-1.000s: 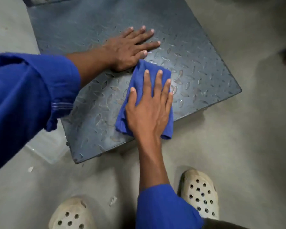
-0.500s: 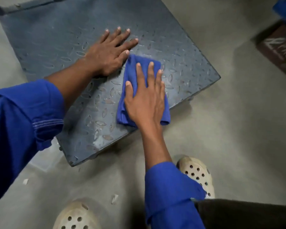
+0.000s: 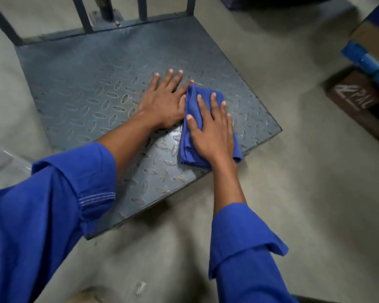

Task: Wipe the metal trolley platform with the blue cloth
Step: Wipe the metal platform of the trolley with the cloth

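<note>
The metal trolley platform (image 3: 92, 84) is a dark grey tread plate lying low on the concrete floor. A folded blue cloth (image 3: 190, 141) lies on its near right part, close to the front edge. My right hand (image 3: 212, 130) presses flat on the cloth with straight, spread fingers. My left hand (image 3: 164, 101) rests flat on the bare plate just left of the cloth, its fingers straight and its edge touching the cloth.
Upright metal bars of the trolley handle (image 3: 83, 16) rise at the platform's far edge. A cardboard box (image 3: 372, 38) with a blue tube (image 3: 368, 62) and a dark box with white writing (image 3: 352, 97) stand at the right. Small scraps (image 3: 140, 287) lie on the floor.
The view has lifted, so the handle bars now show and the shoes have dropped out of frame. Both hands lie closer together, and the cloth has slid slightly further onto the platform.
</note>
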Demonstrator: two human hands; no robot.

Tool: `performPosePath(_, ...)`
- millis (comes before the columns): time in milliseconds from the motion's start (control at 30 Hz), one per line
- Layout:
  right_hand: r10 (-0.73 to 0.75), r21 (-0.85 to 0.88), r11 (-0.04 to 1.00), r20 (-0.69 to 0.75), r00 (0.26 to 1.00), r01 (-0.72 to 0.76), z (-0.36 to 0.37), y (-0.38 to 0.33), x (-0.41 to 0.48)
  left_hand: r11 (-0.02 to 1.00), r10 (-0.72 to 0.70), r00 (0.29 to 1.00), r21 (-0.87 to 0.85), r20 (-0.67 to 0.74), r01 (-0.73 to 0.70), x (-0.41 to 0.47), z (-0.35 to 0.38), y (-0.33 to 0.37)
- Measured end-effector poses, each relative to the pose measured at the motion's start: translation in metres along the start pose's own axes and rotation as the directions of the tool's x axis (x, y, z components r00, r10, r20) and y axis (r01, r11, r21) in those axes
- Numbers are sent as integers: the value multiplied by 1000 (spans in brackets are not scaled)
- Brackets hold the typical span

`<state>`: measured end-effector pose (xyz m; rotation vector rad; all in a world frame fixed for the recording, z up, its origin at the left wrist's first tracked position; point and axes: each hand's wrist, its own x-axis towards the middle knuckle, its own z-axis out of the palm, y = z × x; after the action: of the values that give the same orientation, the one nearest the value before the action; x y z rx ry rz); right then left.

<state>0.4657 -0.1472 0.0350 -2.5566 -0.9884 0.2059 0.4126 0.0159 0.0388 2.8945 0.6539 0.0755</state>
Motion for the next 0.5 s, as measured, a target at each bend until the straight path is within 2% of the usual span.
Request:
performPosePath(67, 16, 11, 1000, -39, 999, -15, 0, 12, -25, 1000, -2, 1000, 2, -5, 2, 1, 2, 1)
performPosePath(133, 93, -13, 995, -75, 993, -94, -4, 30, -29, 1000, -7, 1000, -5, -8, 7, 1, 4, 1)
performPosePath(267, 209, -61, 975, -52, 976, -212, -14, 45, 23, 1000, -6, 1000, -20, -8, 6, -1, 4, 0)
performPosePath(367, 189, -49, 981, -19, 982, -190, -13, 33, 45, 1000, -11, 1000, -24, -18, 10, -3, 3, 2)
performPosePath(500, 52, -43, 998, -55, 997, -54, 3, 7, 0, 999, -15, 999, -40, -33, 14, -2, 4, 2)
